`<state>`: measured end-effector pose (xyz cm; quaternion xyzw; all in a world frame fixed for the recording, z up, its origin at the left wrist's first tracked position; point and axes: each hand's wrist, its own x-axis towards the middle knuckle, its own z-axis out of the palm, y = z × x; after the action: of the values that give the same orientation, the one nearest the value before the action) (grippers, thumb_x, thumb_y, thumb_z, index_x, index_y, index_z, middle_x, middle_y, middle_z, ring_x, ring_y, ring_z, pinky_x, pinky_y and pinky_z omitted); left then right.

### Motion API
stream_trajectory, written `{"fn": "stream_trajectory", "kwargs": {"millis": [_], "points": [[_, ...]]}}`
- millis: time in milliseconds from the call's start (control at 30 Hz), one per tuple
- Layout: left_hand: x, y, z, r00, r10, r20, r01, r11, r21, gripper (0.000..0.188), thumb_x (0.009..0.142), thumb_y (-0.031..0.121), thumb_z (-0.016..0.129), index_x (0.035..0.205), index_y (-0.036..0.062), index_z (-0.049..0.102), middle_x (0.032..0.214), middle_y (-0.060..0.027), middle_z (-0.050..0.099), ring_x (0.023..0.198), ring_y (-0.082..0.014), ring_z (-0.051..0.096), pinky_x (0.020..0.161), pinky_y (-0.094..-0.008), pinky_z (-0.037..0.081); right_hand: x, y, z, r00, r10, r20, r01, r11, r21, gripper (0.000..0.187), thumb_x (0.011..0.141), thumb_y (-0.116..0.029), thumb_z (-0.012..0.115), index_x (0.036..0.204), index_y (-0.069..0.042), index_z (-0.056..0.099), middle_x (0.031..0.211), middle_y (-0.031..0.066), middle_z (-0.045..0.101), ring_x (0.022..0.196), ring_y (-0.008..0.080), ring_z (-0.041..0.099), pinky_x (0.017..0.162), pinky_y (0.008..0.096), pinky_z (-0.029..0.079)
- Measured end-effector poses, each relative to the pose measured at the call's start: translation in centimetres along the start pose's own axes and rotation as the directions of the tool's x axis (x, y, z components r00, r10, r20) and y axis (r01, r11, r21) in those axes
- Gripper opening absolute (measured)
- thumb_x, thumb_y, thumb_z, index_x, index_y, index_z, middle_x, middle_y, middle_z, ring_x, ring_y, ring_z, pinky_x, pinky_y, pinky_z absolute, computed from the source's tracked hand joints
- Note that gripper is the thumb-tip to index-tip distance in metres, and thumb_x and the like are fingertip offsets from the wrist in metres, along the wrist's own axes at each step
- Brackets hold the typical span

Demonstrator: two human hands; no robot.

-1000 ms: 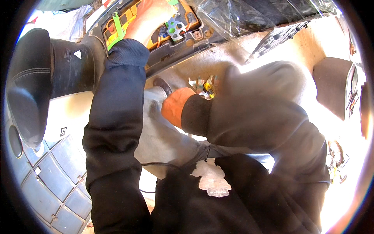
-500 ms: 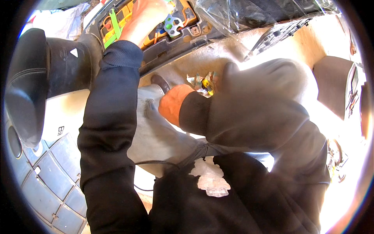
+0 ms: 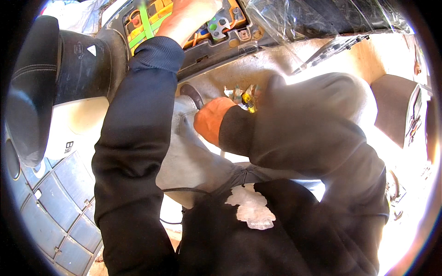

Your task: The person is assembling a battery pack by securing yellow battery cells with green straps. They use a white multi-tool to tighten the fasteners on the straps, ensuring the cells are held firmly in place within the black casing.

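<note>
At the far edge my left hand (image 3: 195, 16) reaches over a black compartment (image 3: 202, 60) holding yellow, battery-like blocks (image 3: 161, 7). Its fingers are hidden by the hand itself and the picture's edge, so their grip does not show. Bright green straps (image 3: 146, 23) lie across the blocks beside the wrist. Just right of this hand is a grey metal plate with holes and notches (image 3: 218, 26), near orange wires. My right hand (image 3: 214, 118) is curled closed by my grey-trousered leg (image 3: 191, 156). Whatever its fingers hold, if anything, is hidden.
A black padded seat (image 3: 34, 92) stands left, above blue-grey panels (image 3: 60, 198). Crumpled wrappers and a small yellow item (image 3: 248, 102) lie beyond my right hand. Clear plastic film (image 3: 294, 27) covers a dark object at the back right. A brown box-like object (image 3: 396, 103) stands farther right.
The view has shifted, so the compartment and both arms appear a little farther right. My left hand is still over the compartment, and my right hand remains curled by my leg.
</note>
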<state>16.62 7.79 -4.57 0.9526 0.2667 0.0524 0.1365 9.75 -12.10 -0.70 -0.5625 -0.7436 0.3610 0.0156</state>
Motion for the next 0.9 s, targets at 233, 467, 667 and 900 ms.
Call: {"fn": "stream_trajectory", "kwargs": {"millis": [233, 467, 667, 900], "points": [[1.0, -5.3, 1.1, 0.997, -0.027, 0.071, 0.054, 0.914, -0.401, 0.022, 0.068, 0.023, 0.072, 0.062, 0.0027, 0.064, 0.065, -0.0185, 0.062, 0.063, -0.0291, 0.063, 0.057, -0.0393, 0.047, 0.0, -0.4, -0.2, 0.999, -0.008, 0.031, 0.008, 1.0, -0.012, 0.019, 0.083, -0.016, 0.055, 0.088, -0.008, 0.071, 0.09, 0.0103, 0.07, 0.087, 0.0284, 0.067, 0.071, 0.0389, 0.053], [0.2, -1.0, 0.0, 0.999, 0.036, -0.007, -0.037, 0.996, -0.075, 0.024, 0.072, 0.025, 0.069, 0.062, 0.0041, 0.065, 0.062, -0.0144, 0.062, 0.06, -0.0284, 0.061, 0.056, -0.039, 0.046, -0.2, 0.5, 0.6, 0.998, 0.03, -0.055, -0.029, 0.999, 0.014, 0.02, 0.083, -0.016, 0.053, 0.087, -0.01, 0.071, 0.086, 0.01, 0.069, 0.083, 0.0272, 0.067, 0.07, 0.0389, 0.053], [0.8, -0.7, -1.4, 0.954, -0.235, 0.183, 0.284, 0.906, -0.315, 0.027, 0.074, 0.031, 0.068, 0.07, 0.0039, 0.068, 0.067, -0.0164, 0.063, 0.064, -0.03, 0.063, 0.06, -0.0393, 0.049, -0.5, 1.6, -2.0, 0.945, 0.07, -0.319, -0.079, 0.997, -0.015, 0.017, 0.082, -0.016, 0.053, 0.079, -0.007, 0.068, 0.08, 0.0136, 0.068, 0.073, 0.0264, 0.067, 0.059, 0.037, 0.052], [1.4, -4.2, 0.1, 0.943, -0.291, 0.16, 0.285, 0.957, 0.061, 0.022, 0.08, 0.02, 0.059, 0.077, -0.0004, 0.069, 0.079, -0.021, 0.066, 0.075, -0.0337, 0.065, 0.066, -0.0385, 0.051, 0.5, 9.1, -4.5, 0.511, 0.406, -0.758, -0.43, 0.884, 0.184, 0.022, 0.086, -0.022, 0.055, 0.087, -0.003, 0.065, 0.076, 0.0213, 0.063, 0.075, 0.038, 0.062, 0.068, 0.0433, 0.051]]}}
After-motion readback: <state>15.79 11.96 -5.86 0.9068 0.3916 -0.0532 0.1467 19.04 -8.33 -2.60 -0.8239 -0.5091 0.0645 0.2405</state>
